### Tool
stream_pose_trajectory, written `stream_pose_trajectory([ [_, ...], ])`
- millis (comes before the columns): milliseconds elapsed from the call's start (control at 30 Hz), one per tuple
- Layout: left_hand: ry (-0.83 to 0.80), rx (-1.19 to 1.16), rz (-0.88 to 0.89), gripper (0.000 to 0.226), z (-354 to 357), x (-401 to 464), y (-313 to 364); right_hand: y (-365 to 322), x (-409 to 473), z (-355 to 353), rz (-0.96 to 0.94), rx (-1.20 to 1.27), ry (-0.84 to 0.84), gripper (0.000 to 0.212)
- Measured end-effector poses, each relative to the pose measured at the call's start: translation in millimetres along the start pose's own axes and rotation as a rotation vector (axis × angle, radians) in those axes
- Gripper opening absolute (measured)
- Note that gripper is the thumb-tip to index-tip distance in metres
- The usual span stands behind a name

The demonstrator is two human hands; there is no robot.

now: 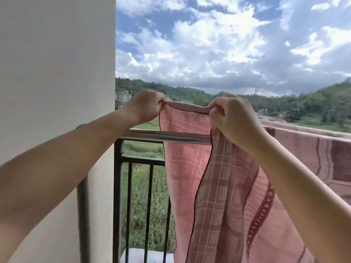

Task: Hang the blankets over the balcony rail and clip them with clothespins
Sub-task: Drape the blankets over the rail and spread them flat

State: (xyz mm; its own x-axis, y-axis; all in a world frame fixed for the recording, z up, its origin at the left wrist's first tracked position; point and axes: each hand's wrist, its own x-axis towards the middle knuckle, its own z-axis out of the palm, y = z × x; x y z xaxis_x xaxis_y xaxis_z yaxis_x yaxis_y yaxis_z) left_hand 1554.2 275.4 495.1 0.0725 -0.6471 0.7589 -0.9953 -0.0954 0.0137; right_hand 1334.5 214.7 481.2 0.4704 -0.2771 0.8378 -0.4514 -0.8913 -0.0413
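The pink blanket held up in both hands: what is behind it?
Behind the pink blanket the metal rail runs across, visible only left of the cloth. The blanket covers the rail's middle stretch and the bars below it; what else lies there is hidden.

A home balcony, high up and open to the country. Under the hands' grip runs a steel rail [167,137] over dark bars [131,202]; a pale wall [57,73] stands left of the grip. Beyond it lie green fields [146,188], wooded hills [313,105] and a distant block of flats [123,97] under cloudy sky. A blanket [313,152] hangs on the rail, right of the grip.
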Motion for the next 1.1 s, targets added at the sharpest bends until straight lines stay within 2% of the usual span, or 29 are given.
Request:
stream_pose_trajectory([
  [67,0.099,0.008,-0.092,0.022,-14,-2,-17,-17,4,15,-0.010,0.075,-0.019,0.022],
  [133,0.098,-0.031,-0.244,0.024,-24,-7,-42,-46,8,35,-0.043,0.183,-0.017,0.023],
  [200,-0.032,-0.104,-0.391,0.026,-28,-18,-70,-80,8,60,-0.066,0.291,-0.011,0.023],
  [267,-0.237,-0.228,-0.547,0.027,-27,-33,-87,-110,5,88,-0.099,0.323,-0.016,0.023],
  [333,-0.395,-0.302,-0.610,0.032,-31,-42,-88,-133,1,109,-0.120,0.276,-0.047,0.024],
  [367,-0.412,-0.316,-0.605,0.035,-34,-42,-85,-140,2,114,-0.118,0.251,-0.058,0.025],
  [433,-0.286,-0.316,-0.575,0.036,-39,-45,-78,-148,8,115,-0.098,0.237,-0.027,0.025],
  [533,0.206,-0.300,-0.515,0.026,-39,-74,-64,-151,18,107,-0.029,0.342,0.113,0.023],
  [567,0.351,-0.317,-0.509,0.023,-37,-88,-60,-151,17,105,-0.054,0.379,0.074,0.023],
  [633,0.478,-0.421,-0.538,0.018,-29,-115,-55,-151,6,104,-0.181,0.395,-0.235,0.024],
  [667,0.462,-0.482,-0.570,0.017,-24,-127,-54,-150,-3,104,-0.229,0.385,-0.388,0.024],
  [700,0.390,-0.531,-0.615,0.020,-16,-140,-54,-146,-12,103,-0.231,0.389,-0.450,0.024],
  [733,0.275,-0.569,-0.658,0.027,-8,-153,-52,-141,-20,99,-0.197,0.414,-0.426,0.023],
  [800,0.002,-0.631,-0.739,0.048,4,-172,-47,-125,-28,90,-0.111,0.452,-0.219,0.023],
  [867,-0.114,-0.749,-0.746,0.050,8,-180,-41,-108,-28,81,-0.071,0.372,-0.083,0.025],
  [967,-0.098,-0.937,-0.649,0.028,4,-171,-32,-82,-25,79,0.000,0.065,-0.179,0.038],
  [1033,0.056,-0.804,-0.599,0.030,-4,-159,-32,-69,-31,80,0.014,-0.093,-0.256,0.047],
  [1100,0.268,-0.595,-0.587,0.033,-22,-139,-41,-61,-36,76,0.030,-0.133,-0.253,0.050],
])
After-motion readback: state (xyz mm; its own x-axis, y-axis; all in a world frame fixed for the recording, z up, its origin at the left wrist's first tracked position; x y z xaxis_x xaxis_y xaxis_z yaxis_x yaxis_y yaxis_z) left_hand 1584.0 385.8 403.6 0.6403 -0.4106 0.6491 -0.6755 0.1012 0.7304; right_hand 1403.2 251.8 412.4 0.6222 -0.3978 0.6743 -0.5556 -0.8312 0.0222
